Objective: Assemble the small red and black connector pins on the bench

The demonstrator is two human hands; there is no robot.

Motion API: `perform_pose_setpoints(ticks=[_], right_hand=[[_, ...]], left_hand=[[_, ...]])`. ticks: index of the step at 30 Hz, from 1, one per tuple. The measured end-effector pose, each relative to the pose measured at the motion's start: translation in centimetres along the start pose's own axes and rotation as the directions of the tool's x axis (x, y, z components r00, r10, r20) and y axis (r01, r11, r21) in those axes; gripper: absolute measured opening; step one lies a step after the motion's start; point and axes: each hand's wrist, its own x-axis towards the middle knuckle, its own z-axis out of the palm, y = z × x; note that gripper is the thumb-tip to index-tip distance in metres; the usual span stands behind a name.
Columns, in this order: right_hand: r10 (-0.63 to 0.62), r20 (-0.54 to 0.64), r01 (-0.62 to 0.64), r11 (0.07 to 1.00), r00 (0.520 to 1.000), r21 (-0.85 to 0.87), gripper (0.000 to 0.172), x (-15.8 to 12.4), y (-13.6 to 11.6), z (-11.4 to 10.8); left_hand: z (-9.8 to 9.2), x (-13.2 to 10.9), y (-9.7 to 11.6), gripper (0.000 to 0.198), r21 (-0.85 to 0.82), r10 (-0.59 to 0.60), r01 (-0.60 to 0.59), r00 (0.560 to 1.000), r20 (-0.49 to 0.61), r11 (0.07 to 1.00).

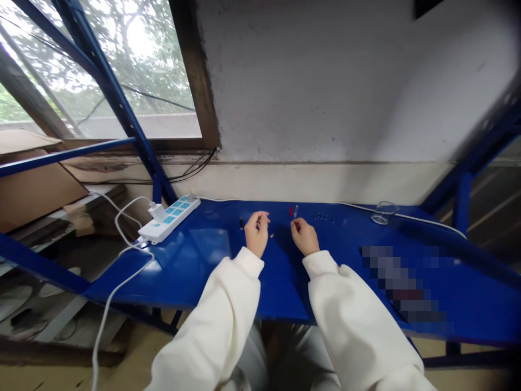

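My left hand (257,234) is raised above the blue tabletop, its fingers curled into a pinch. Whatever sits between those fingertips, if anything, is too small to make out. Just left of it stands a small dark cylinder (241,224). A tiny light-coloured piece (272,235) lies to its right. My right hand (305,237) is closed too, fingertips together and pointing left, their contents hidden. Right beyond it are a small red piece (291,210) and a small clear tube (296,210). Several tiny pieces (324,217) are scattered farther right.
A clear glass cup (382,218) stands at the back right by a white cable. On the left lies a white power strip (169,220) with a plug in it. Blue frame posts (122,103) rise at both sides. A blurred-out dark object (399,282) lies front right.
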Motion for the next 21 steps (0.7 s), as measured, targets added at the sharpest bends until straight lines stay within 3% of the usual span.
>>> perform_pose_setpoints(ticks=[3, 7, 9, 15, 21], right_hand=[[-0.012, 0.014, 0.012, 1.000, 1.000, -0.005, 0.019, 0.0, 0.1, 0.1], [-0.003, 0.004, 0.003, 1.000, 1.000, 0.001, 0.017, 0.0, 0.4, 0.3], [0.033, -0.016, -0.033, 0.999, 0.999, 0.009, 0.017, 0.2, 0.8, 0.3], [0.126, -0.076, -0.127, 0.992, 0.989, -0.004, 0.033, 2.1, 2.5, 0.8], [0.199, 0.008, -0.197, 0.971, 0.980, -0.133, 0.044, 5.0, 3.6, 2.2]], left_hand=[[0.9, -1.5, -0.6, 0.030, 0.065, -0.007, -0.006, 0.978, 0.207, 0.998], [1.2, -2.4, -1.2, 0.030, 0.164, 0.068, -0.162, 0.882, 0.466, 0.973], [1.1, -2.6, -1.3, 0.032, 0.192, 0.085, -0.204, 0.865, 0.495, 0.960], [1.0, -2.4, -1.6, 0.034, 0.264, 0.083, -0.227, 0.882, 0.463, 0.937], [0.8, -2.4, -1.4, 0.035, 0.284, 0.100, -0.253, 0.882, 0.460, 0.925]])
